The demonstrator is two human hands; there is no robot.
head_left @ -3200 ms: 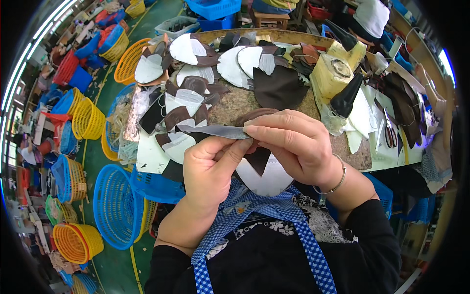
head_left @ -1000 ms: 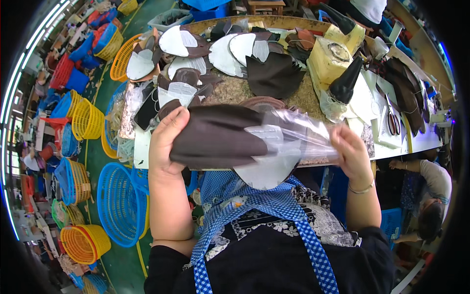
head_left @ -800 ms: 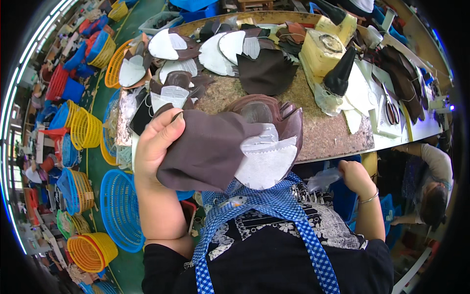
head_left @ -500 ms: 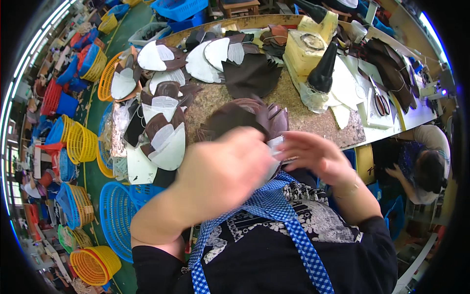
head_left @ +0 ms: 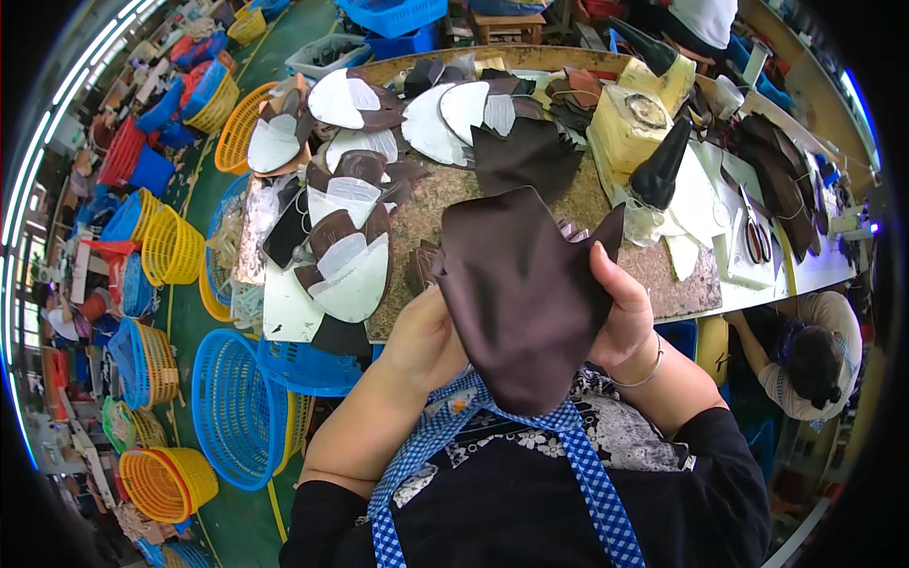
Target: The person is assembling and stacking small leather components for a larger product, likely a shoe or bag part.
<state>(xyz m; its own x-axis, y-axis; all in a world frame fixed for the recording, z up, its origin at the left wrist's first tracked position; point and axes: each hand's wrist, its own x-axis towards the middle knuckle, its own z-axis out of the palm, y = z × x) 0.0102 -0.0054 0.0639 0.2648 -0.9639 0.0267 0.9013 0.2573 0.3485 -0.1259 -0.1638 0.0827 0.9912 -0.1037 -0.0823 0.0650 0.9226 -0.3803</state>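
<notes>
Both hands (head_left: pixel 436 336), matte dark-brown leather piece (head_left: pixel 521 293), pointed lobes

Worktable (head_left: pixel 663 275): at 11 o'clock we see brown-and-white cut pieces (head_left: pixel 346 256); at 12, a dark leather stack (head_left: pixel 525 156); at 1, a yellow block (head_left: pixel 630 123); at 2, scissors (head_left: pixel 755 241).
</notes>
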